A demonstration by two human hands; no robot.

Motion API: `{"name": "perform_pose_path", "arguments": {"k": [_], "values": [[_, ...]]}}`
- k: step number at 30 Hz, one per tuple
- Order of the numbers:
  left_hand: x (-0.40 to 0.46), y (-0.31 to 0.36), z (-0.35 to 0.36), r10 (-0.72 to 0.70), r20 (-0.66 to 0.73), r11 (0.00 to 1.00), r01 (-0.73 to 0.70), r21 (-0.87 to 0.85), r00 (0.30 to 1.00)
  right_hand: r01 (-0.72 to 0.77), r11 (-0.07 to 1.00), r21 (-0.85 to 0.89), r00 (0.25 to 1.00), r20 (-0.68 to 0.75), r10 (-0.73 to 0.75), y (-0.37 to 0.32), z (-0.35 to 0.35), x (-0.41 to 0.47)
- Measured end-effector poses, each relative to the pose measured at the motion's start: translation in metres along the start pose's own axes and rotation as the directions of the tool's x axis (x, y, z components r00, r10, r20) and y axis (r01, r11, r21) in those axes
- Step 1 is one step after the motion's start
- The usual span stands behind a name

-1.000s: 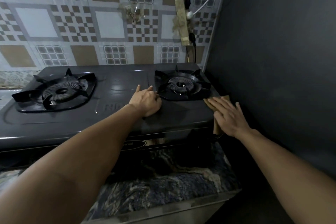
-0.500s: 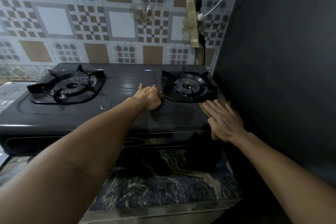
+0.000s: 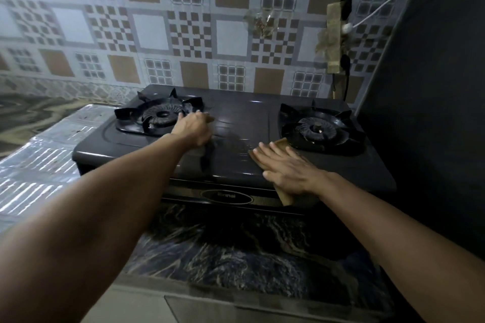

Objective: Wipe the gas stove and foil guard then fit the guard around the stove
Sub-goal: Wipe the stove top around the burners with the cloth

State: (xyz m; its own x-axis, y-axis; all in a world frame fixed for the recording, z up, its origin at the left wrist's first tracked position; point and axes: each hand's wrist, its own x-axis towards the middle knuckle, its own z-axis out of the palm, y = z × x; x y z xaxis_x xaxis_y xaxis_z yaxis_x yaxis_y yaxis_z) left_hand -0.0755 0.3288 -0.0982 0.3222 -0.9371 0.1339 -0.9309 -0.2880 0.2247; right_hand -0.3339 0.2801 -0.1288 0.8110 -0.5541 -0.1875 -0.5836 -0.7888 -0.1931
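Stove: the black two-burner gas stove stands on the dark marbled surface, its back edge against the tiled wall and its right edge close to a dark panel.
Cloth: a tan cloth lies flat on the stove top under the right hand, near the front edge and just left of the right burner; one end hangs over the front edge.
Right hand: fingers straight and spread, palm pressing the cloth down; a flat press, not a curled grip.
Left hand: the left hand rests on the stove top just beside the left burner; fingers mostly hidden from here, so how its grip stands I cannot tell.
Change: a second ago the cloth was at the stove's right front corner beside the dark panel; it has since slid left past the right burner toward the middle. The left hand has gone from beside the right burner over to the left one.
Meaning: the stove wipe looks under way, the right end likely covered, the middle and left still to do.
Foil guard: ribbed silver foil lies flat to the left of the stove, not yet fitted around it; wiped or not, unclear.
Containers: none visible; both burner pans hold only their own rings.
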Motion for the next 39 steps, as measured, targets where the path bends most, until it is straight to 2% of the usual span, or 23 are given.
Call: {"name": "perform_pose_path", "arguments": {"k": [3, 6, 10, 12, 15, 18, 21, 26, 29, 32, 34, 37, 39], "values": [[-0.007, -0.035, -0.007, -0.085, -0.116, 0.996, 0.085, -0.011, 0.990, 0.050, 0.998, -0.024, 0.999, 0.011, -0.049, -0.013, 0.000, 0.015], [-0.017, -0.067, -0.015, -0.224, -0.238, 0.974, 0.206, -0.098, 0.945, 0.073, 0.997, -0.041, 0.997, 0.033, -0.071, -0.037, 0.002, 0.037], [-0.036, -0.114, -0.029, -0.361, -0.332, 0.933, 0.335, -0.133, 0.872, 0.076, 0.996, 0.034, 0.981, 0.176, -0.081, -0.069, -0.014, 0.067], [-0.045, -0.136, -0.034, -0.456, -0.314, 0.890, 0.424, -0.166, 0.833, 0.101, 0.994, 0.038, 0.962, 0.252, -0.108, -0.080, -0.022, 0.079], [-0.059, -0.169, -0.036, -0.633, -0.201, 0.770, 0.583, -0.259, 0.747, 0.125, 0.992, 0.032, 0.933, 0.337, -0.128, -0.087, -0.032, 0.094], [-0.072, -0.196, -0.034, -0.719, -0.105, 0.667, 0.640, -0.382, 0.687, 0.128, 0.991, 0.027, 0.900, 0.416, -0.127, -0.088, -0.041, 0.104], [-0.080, -0.208, -0.030, -0.738, -0.056, 0.596, 0.610, -0.522, 0.673, 0.159, 0.987, -0.021, 0.893, 0.430, -0.135, -0.086, -0.040, 0.108], [-0.090, -0.210, -0.032, -0.737, 0.022, 0.456, 0.522, -0.721, 0.675, 0.221, 0.975, 0.017, 0.925, 0.313, -0.215, -0.108, -0.032, 0.116], [-0.091, -0.219, -0.036, -0.711, 0.105, 0.393, 0.516, -0.761, 0.696, 0.269, 0.963, 0.026, 0.933, 0.242, -0.267, -0.130, -0.020, 0.126], [-0.096, -0.226, -0.041, -0.655, 0.191, 0.386, 0.541, -0.747, 0.731, 0.328, 0.944, -0.039, 0.936, 0.151, -0.319, -0.155, -0.003, 0.142], [-0.101, -0.227, -0.043, -0.617, 0.271, 0.347, 0.564, -0.749, 0.739, 0.354, 0.932, -0.079, 0.933, 0.101, -0.346, -0.173, 0.006, 0.154], [-0.106, -0.234, -0.045, -0.565, 0.388, 0.180, 0.568, -0.803, 0.728, 0.374, 0.918, -0.135, 0.928, 0.050, -0.370, -0.197, 0.016, 0.170], [-0.108, -0.240, -0.046, -0.534, 0.432, 0.108, 0.565, -0.818, 0.727, 0.379, 0.909, -0.171, 0.924, 0.025, -0.381, -0.208, 0.020, 0.179]]}}
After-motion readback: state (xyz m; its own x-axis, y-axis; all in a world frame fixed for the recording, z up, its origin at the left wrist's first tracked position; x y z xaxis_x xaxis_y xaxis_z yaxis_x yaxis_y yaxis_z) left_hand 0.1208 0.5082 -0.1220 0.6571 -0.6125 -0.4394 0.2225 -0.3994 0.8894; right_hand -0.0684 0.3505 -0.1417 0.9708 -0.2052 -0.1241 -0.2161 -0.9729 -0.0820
